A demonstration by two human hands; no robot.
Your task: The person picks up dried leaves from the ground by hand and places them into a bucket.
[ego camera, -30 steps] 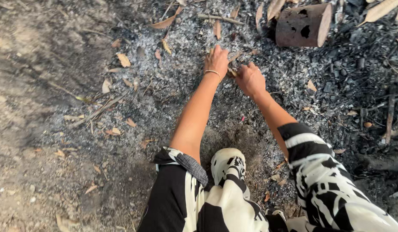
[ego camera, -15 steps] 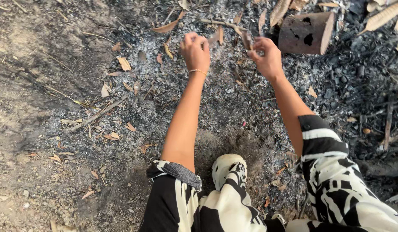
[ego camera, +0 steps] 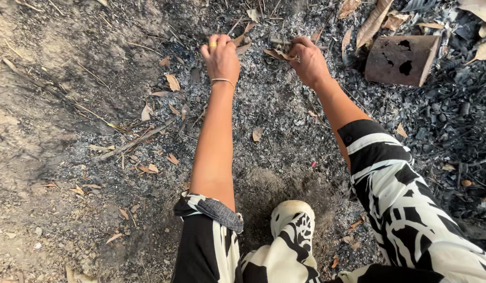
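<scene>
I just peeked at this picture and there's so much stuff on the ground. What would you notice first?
First, two bare arms reaching over grey ash: the left hand and right hand each pinch dry leaves near the top middle. Next, a burnt log with dark holes lies at the upper right. At the bottom sits a black-and-white patterned shoe.

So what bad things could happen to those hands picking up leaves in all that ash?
The right hand has its grip on dry leaves that look brittle, so they may crumble and drop. Both hands reach low over grey ash and black charcoal bits; if any is warm, fingers could get burnt, and they will likely get sooty. The left hand is among thin twigs that might scratch.
</scene>
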